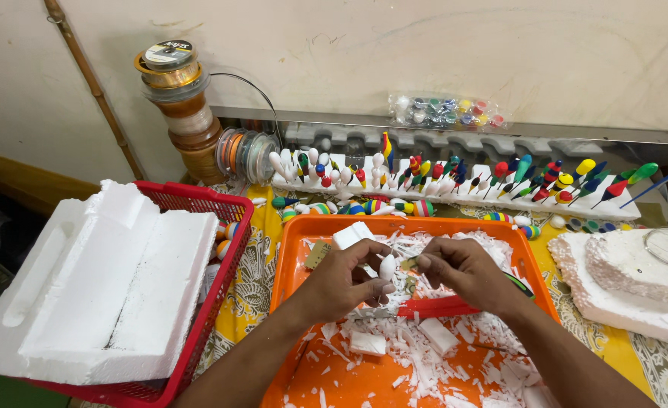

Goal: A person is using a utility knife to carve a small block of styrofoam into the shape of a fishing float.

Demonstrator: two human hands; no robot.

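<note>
My left hand (347,276) pinches a small white egg-shaped foam float (387,267) over the orange tray (292,264). My right hand (462,270) is right beside it, its thumb and fingers closed on a small yellowish scrap of sandpaper (409,263) that touches the float. White foam shavings and small foam blocks (440,335) cover the tray floor. A red-handled cutter (433,307) lies in the tray under my hands.
A red basket (226,254) at left holds large white foam slabs (99,279). Behind the tray, a foam strip (455,198) carries several painted floats on sticks. Stacked line spools (179,98) stand at the back left. More foam pieces (629,279) lie at right.
</note>
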